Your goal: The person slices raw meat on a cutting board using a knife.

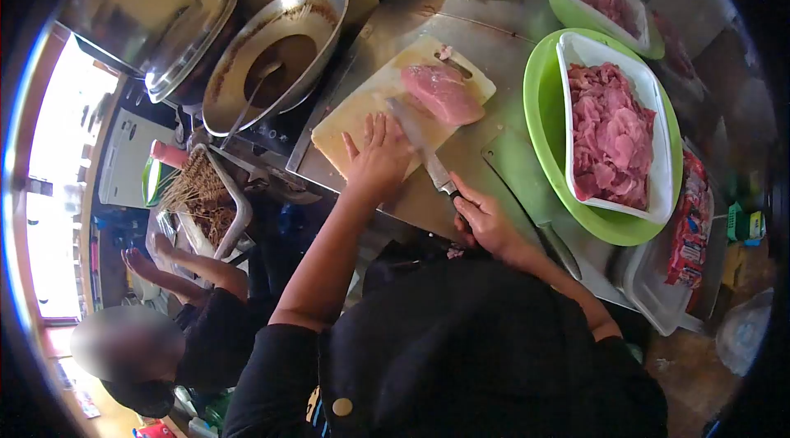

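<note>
My right hand (487, 220) is wrapped around the black handle of a kitchen knife (432, 160). The blade, slightly blurred, reaches over the cutting board (337, 132) and lies close beside the fingers of my left hand (380, 154). That left hand rests flat on the board with its thumb apart from the fingers; anything under the palm is hidden. Just beyond the blade lies a thick piece of raw pink meat (444, 94). A second knife (553, 245) with a dark handle lies on the steel table, to the right of my right hand.
On the right, a green basin (539, 121) holds a white tray (663, 150) of sliced meat, near a red package (690, 224). At left stand a wok (325, 6) of brown sauce with a ladle, a lidded pot (193, 39), skewers (197, 187) and another person (218, 335).
</note>
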Available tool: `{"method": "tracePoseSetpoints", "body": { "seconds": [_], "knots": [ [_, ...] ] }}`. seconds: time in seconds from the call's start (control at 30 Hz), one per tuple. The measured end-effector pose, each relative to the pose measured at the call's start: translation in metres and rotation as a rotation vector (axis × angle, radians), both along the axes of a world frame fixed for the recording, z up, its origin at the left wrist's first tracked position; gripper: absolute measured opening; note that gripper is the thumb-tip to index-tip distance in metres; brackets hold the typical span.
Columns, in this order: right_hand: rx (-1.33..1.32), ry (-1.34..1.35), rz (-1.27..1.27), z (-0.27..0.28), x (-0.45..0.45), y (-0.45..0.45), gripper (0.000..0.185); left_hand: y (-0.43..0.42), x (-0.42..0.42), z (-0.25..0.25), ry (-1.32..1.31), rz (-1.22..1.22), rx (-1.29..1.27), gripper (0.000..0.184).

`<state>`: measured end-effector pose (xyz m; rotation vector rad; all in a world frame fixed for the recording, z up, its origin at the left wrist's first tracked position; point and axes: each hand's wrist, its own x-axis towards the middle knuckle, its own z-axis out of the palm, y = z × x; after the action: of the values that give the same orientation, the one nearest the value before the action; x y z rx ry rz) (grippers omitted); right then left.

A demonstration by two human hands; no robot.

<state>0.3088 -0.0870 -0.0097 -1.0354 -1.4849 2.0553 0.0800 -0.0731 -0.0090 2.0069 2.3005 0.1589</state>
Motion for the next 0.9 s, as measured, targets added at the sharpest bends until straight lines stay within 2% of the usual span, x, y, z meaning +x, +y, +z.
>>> {"method": "tracePoseSetpoints", "body": {
  "seconds": [0.17,0.37,0.57,0.9],
  "knots": [
    [-0.044,-0.001,0.004,0.002,-0.003,-0.003,0.051,-0.005,-0.004,-0.022,-0.088,-0.02,0.14,0.068],
    [-0.019,0.009,-0.017,-0.002,-0.002,-0.003,0.05,-0.005,-0.001,-0.022,-0.048,-0.003,0.127,0.07],
    [-0.128,0.003,-0.05,0.005,-0.006,-0.003,0.049,-0.006,-0.001,-0.016,-0.089,-0.006,0.088,0.071],
    [-0.024,-0.016,-0.027,-0.002,-0.043,0.022,0.049,-0.007,-0.007,-0.016,-0.113,-0.058,0.075,0.07]
  ]
}}
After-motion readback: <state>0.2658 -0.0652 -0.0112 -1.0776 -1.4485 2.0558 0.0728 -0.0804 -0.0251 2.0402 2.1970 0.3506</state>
